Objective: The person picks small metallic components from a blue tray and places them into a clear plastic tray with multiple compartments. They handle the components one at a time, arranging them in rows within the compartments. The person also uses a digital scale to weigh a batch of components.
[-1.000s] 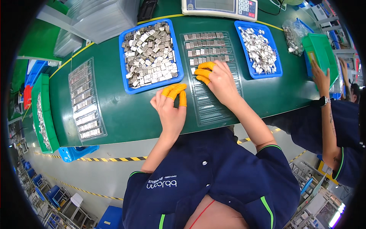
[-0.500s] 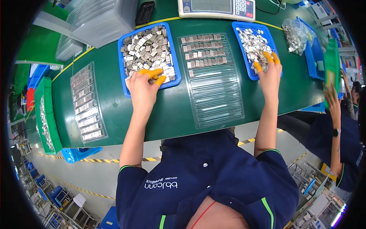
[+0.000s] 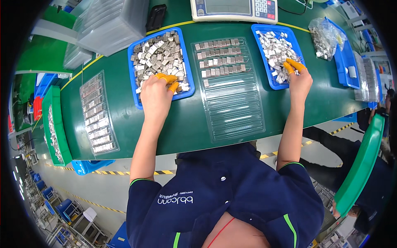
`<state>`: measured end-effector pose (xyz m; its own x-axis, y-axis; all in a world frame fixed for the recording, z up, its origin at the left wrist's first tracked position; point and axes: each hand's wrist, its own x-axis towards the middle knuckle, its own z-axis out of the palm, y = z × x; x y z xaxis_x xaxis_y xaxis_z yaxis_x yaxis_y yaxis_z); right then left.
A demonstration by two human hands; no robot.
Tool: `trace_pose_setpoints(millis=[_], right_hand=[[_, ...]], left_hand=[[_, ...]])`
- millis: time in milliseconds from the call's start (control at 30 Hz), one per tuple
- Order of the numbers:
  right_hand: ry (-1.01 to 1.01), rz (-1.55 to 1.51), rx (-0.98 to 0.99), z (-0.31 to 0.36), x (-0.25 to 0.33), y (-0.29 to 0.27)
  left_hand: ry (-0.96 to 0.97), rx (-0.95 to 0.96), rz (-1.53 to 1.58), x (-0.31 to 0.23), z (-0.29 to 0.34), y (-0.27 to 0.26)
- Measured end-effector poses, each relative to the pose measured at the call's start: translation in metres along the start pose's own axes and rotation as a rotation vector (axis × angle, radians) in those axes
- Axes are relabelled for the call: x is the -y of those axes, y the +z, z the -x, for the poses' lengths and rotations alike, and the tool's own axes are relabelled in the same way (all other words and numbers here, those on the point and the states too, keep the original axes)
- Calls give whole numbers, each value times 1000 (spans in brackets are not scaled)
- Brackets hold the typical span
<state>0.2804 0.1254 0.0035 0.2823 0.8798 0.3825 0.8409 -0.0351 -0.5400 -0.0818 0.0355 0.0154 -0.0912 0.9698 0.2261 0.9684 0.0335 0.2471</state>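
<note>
My left hand (image 3: 157,94), yellow cots on its fingertips, is at the near edge of the left blue tray (image 3: 184,49). That tray is heaped with small metal connector shells (image 3: 159,56); the fingers are bent together among them, and anything pinched is hidden. My right hand (image 3: 300,82), also in yellow cots, is over the near right side of the right blue tray (image 3: 259,49). Whitish small parts (image 3: 278,47) fill it. Thumb and fingers are drawn together there; what they grip is too small to name. Between the trays lies a clear ribbed plastic tray (image 3: 233,109), its far rows holding connector shells.
A filled clear tray (image 3: 98,113) and a green bin (image 3: 62,136) of parts lie left. Behind are stacked clear trays (image 3: 111,27) and a scale (image 3: 234,11). At right are a bag of parts (image 3: 322,39), another blue tray (image 3: 345,62) and a person carrying a green bin (image 3: 362,165).
My right hand has shifted slightly right and toward me, its fingers drawing together. My left hand stays almost in place. The other person's green bin has come lower and nearer at the right.
</note>
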Motion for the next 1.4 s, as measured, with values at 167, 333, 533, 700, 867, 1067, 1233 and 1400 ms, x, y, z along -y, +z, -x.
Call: trace_pose_setpoints(millis=[167,333,533,700,867,1067,1233,1400], right_hand=[[20,-115,-44,-8,4,-8],[48,-252,-78,-16,3,-4],[-123,-141,125,-10,-11,6],[-343,106,234,-8,-5,5],[-215,53,369,-11,15,-15],[-67,-64,354,-15,6,-19],[-137,-163,234,-23,-7,-16],[195,-299,372,-28,6,-27]], left_hand=[[-124,-147,424,-6,2,1],[-356,-71,1027,-9,10,7],[-424,9,1351,-27,21,5],[-462,22,1450,-33,29,21],[-517,38,1498,-39,29,21],[-494,40,1553,-54,18,25],[-542,145,1704,-67,10,22],[-571,131,1707,-67,7,29]])
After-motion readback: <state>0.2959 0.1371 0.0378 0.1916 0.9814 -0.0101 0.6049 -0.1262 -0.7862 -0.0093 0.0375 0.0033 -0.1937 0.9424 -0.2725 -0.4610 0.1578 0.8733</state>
